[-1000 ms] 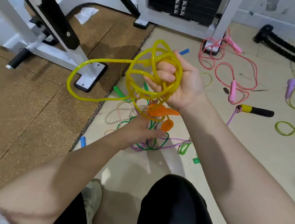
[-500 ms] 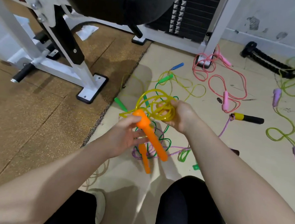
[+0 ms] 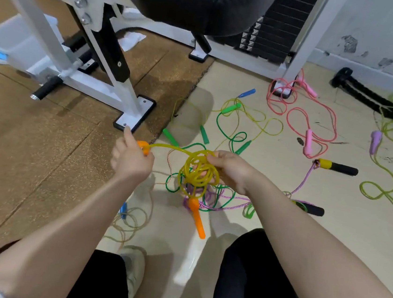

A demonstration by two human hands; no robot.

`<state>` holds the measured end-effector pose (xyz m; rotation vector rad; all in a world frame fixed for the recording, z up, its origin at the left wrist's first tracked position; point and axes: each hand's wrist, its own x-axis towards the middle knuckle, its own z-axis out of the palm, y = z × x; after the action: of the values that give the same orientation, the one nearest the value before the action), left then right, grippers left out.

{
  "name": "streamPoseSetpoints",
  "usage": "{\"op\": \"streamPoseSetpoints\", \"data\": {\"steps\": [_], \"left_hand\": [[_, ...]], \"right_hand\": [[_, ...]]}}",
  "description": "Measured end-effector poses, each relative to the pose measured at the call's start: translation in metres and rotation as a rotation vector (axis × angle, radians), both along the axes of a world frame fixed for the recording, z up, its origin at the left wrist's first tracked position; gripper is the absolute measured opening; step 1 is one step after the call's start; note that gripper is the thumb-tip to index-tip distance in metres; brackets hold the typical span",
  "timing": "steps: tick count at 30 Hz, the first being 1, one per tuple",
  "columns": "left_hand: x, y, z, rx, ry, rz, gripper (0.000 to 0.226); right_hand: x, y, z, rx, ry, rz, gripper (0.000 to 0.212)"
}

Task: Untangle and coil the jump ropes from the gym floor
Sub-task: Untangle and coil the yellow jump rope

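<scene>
I see the left hand [image 3: 132, 160] gripping 1 orange handle [image 3: 143, 147], index finger sticking up, while the right hand [image 3: 231, 169] clutches the yellow rope coil [image 3: 199, 172]; its second orange handle [image 3: 196, 218] dangles below. Under them, green and purple ropes [image 3: 219, 201] lie tangled on the tile. Far right sit a pink rope [image 3: 302, 116] and a black-handled rope [image 3: 338, 167]; a white bench frame [image 3: 130, 114] stands close on the left.

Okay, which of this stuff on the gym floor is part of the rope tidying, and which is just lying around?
Part of the job:
yellow rope, held in both hands
pink rope
green ropes
purple-handled rope
black-handled rope

Just lying about:
weight machine
paper scrap
black roller
</scene>
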<state>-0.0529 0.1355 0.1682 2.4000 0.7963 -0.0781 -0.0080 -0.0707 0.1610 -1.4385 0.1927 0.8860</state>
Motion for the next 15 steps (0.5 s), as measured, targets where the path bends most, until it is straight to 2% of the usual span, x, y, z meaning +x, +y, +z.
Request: {"op": "streamPoseSetpoints", "data": {"steps": [1, 3, 5, 7, 11, 15], "left_hand": [[-0.003, -0.005, 0.002, 0.023, -0.001, -0.044, 0.076], [-0.007, -0.014, 0.006, -0.077, -0.090, -0.161, 0.053], [-0.015, -0.024, 0.014, -0.309, -0.159, -0.299, 0.023], [-0.021, -0.028, 0.021, -0.530, -0.129, -0.373, 0.008], [-0.018, -0.016, 0.021, -0.506, -0.127, -0.436, 0.027], [-0.015, -0.018, 0.027, -0.723, -0.138, -0.411, 0.031]], "right_hand": [[0.000, 0.005, 0.003, 0.054, 0.018, -0.016, 0.017], [0.001, 0.015, 0.009, 0.140, 0.045, -0.050, 0.014], [0.001, 0.024, 0.017, 0.187, 0.057, -0.072, 0.014], [-0.001, 0.028, 0.021, 0.189, 0.042, -0.064, 0.014], [-0.004, 0.034, 0.020, 0.271, 0.008, -0.072, 0.018], [-0.008, 0.043, 0.021, 0.215, -0.084, -0.068, 0.016]]}}
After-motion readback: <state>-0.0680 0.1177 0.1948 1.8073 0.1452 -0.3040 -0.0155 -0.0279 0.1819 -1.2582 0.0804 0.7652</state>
